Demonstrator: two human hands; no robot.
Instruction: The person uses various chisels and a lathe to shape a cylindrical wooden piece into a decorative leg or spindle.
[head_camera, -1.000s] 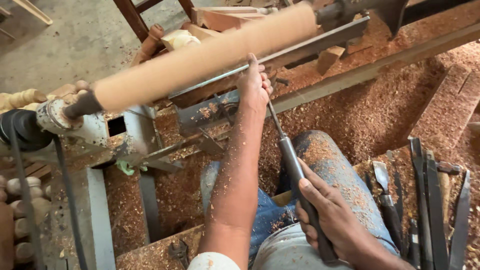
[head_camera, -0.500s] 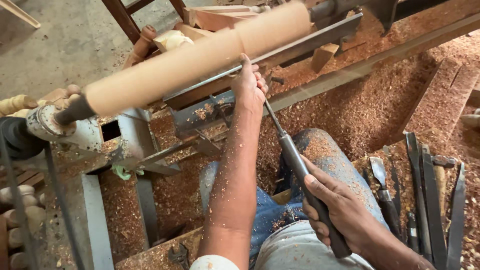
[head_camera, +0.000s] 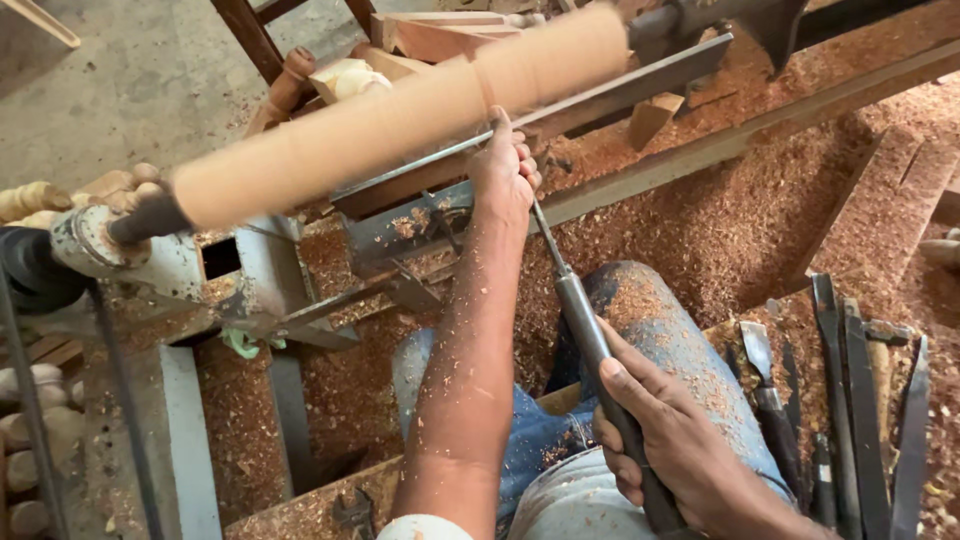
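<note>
A long round wooden blank (head_camera: 400, 125) spins on a lathe, blurred by its turning. My left hand (head_camera: 505, 175) rests on the metal tool rest (head_camera: 640, 85) and pins the blade of a long turning chisel (head_camera: 575, 300) against the wood. Lower down, near my lap, my right hand (head_camera: 680, 450) grips the chisel's dark handle. Wood chips cling to my left forearm and to my jeans.
The lathe headstock (head_camera: 110, 250) sits at the left with turned wooden pieces (head_camera: 30, 200) beside it. Sawdust (head_camera: 740, 220) covers the lathe bed and floor. Several spare chisels (head_camera: 850, 400) lie at the right. Wood offcuts (head_camera: 420, 35) lie behind the blank.
The view has shifted a little. My left hand and the chisel tip have slid slightly right along the tool rest; my right hand keeps its grip on the handle.
</note>
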